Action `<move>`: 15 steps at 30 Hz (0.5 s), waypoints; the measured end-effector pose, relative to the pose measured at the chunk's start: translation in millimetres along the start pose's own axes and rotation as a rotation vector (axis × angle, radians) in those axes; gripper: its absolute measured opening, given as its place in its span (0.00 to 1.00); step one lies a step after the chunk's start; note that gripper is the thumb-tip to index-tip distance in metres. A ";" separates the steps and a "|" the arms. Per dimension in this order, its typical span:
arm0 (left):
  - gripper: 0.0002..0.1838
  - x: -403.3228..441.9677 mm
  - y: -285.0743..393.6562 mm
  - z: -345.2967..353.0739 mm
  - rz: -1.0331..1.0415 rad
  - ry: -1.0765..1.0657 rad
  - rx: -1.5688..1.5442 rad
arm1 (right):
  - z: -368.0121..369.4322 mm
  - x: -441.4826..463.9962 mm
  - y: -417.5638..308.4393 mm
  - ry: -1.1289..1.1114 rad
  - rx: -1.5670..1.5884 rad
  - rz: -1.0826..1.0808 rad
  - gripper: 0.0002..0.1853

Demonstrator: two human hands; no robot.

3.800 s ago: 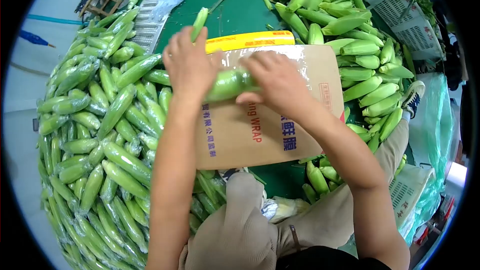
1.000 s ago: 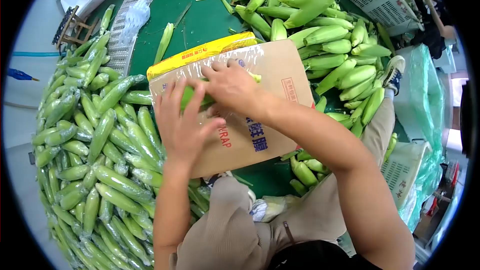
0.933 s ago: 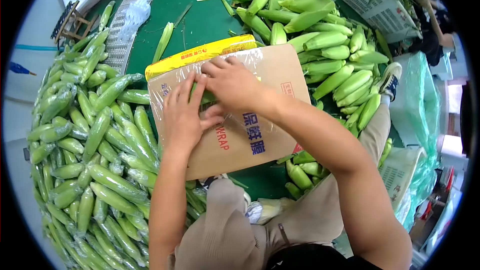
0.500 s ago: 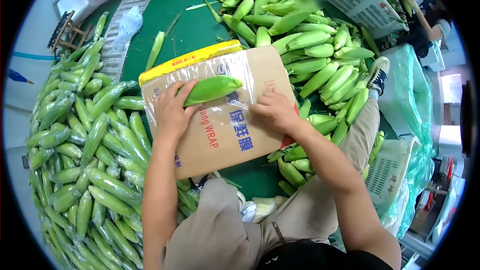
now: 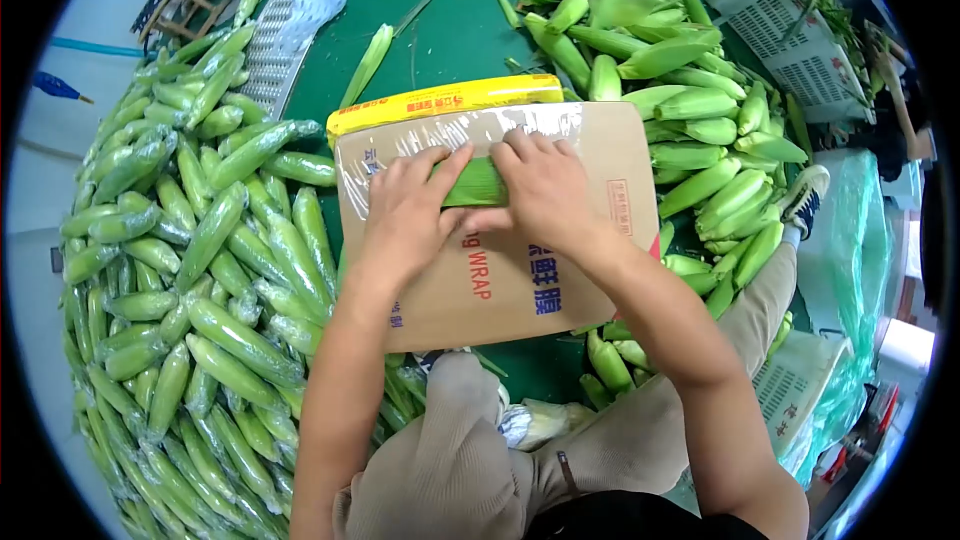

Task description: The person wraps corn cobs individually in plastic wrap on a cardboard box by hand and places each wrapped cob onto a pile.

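One green corn ear [image 5: 474, 184] lies crosswise on the cardboard box [image 5: 480, 300], with clear film about it. My left hand [image 5: 410, 204] is closed round its left end, and my right hand [image 5: 540, 184] grips its right end. Only the middle of the ear shows between my fingers. Clear film [image 5: 460, 128] covers the upper part of the box. Along the box's far edge lies a yellow film package [image 5: 445, 107].
Film-wrapped corn ears [image 5: 235, 340] are heaped at the left. Unwrapped ears [image 5: 720, 180] form a pile at the right. Behind are a white crate [image 5: 795, 35], a metal strip [image 5: 290, 30] and a loose husk [image 5: 368, 65]. Part of another person [image 5: 895, 90] shows at the far right.
Half a second ago only my left hand held the ear, and my right hand was on the film to its right. Now both hands grip the ear. The view has shifted.
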State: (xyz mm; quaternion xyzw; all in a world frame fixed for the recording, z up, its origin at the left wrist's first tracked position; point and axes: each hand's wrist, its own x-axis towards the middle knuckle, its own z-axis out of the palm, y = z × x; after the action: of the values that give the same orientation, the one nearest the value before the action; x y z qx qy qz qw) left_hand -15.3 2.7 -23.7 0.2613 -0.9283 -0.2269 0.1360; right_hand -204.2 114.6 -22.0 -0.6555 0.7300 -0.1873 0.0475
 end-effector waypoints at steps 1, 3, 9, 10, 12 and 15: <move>0.40 -3.6 -2.8 2.6 -0.004 0.070 -0.085 | -4.2 0.5 2.2 -0.040 0.000 -0.021 0.41; 0.42 -31.9 -8.6 5.5 0.015 0.346 -0.202 | -8.5 3.1 8.4 -0.077 -0.021 -0.074 0.40; 0.19 -114.3 -25.7 -11.5 -0.291 0.121 0.145 | -5.9 17.8 12.4 -0.094 -0.031 -0.123 0.39; 0.16 -115.0 -31.0 -7.7 -0.280 0.183 0.178 | -8.6 17.1 11.8 -0.115 -0.035 -0.135 0.38; 0.10 -107.0 -39.0 0.4 -0.248 0.308 0.239 | -14.6 12.8 4.9 -0.163 -0.030 -0.135 0.36; 0.06 -111.9 -33.0 0.0 -0.455 0.634 -0.198 | -27.3 9.2 -0.4 -0.240 -0.032 -0.156 0.32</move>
State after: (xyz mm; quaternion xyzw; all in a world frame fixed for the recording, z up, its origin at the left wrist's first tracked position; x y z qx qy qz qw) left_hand 91.2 38.8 -54.9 0.5030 -0.7323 -0.2479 0.3865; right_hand -213.7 111.4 5.0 -0.7285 0.6689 -0.0990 0.1097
